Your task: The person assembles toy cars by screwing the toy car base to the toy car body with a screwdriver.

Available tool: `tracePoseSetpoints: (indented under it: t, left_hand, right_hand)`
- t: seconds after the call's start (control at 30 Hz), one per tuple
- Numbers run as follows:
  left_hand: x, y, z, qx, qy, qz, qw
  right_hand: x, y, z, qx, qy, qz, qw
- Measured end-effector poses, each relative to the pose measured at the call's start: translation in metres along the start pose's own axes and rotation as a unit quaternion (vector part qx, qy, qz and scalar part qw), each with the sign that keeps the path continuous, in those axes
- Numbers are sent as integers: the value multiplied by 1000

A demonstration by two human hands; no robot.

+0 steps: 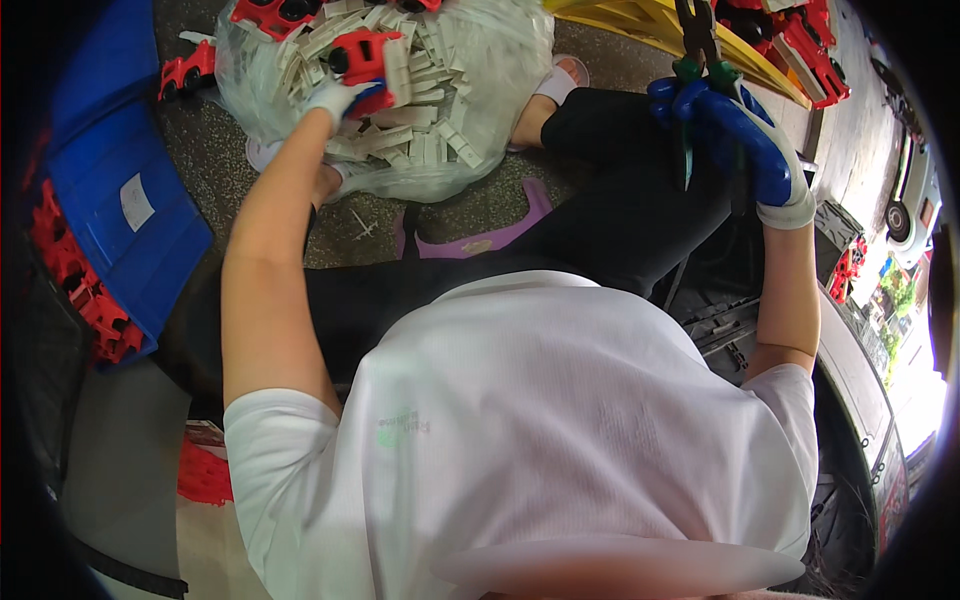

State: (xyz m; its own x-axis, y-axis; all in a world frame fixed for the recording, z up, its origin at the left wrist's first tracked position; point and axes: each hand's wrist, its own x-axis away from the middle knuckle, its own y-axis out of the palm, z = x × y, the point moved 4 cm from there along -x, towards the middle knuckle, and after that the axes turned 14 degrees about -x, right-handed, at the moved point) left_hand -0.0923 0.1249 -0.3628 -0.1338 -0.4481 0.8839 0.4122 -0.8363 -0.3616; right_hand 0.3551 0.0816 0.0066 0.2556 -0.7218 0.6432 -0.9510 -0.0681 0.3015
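View from above a seated person in a white T-shirt [560, 430] and black trousers, looking down past the shoulders to a speckled floor [215, 150].

At far left lies a blue plastic crate [120, 210], with red plastic parts [75, 275] stacked along its outer edge.

The left arm stretches up and away from the body to the top left. The left hand [340, 100], in a white glove, has its fingers [362, 92] closed around a red toy car [362, 57]. The car sits at the fingertips, above and slightly right of the hand, its long axis running roughly left to right. It is held on top of a clear plastic bag [400, 110] heaped with pale off-white plastic strips. Another red toy car [187, 72] lies on the floor just left of the bag, and more red pieces show along the top edge of the bag.

Below the bag, a purple sandal [470, 240] rests on the floor by the person's legs.

At upper right, well apart from the car, the right hand [735, 135], in a blue and white glove, is clenched on green-handled pliers [700, 55]. The tool's dark nose points up and away from the body. The left hand is the one at the car; the pliers lie far to its right, across the knees.

Beyond the right hand are a yellow slatted piece [650, 20] and more red toy vehicles [810, 45].
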Motion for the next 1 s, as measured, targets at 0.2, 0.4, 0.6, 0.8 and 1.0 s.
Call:
tracePoseSetpoints:
  t: [0.2, 0.4, 0.6, 0.8, 1.0]
  left_hand:
    - [25, 38, 67, -8, 11, 365, 931]
    - [51, -1, 55, 21, 115, 302, 946]
    - [146, -48, 76, 415, 169, -30, 893]
    - [249, -61, 108, 306, 319, 135, 887]
    - [297, -41, 128, 284, 325, 289, 854]
  right_hand:
    - [5, 12, -2, 51, -30, -47, 997]
    - [20, 47, -2, 37, -39, -69, 996]
    - [33, 86, 16, 198, -26, -122, 972]
    - [31, 117, 45, 531, -174, -73, 826]
    - [37, 136, 52, 593, 10, -121, 796]
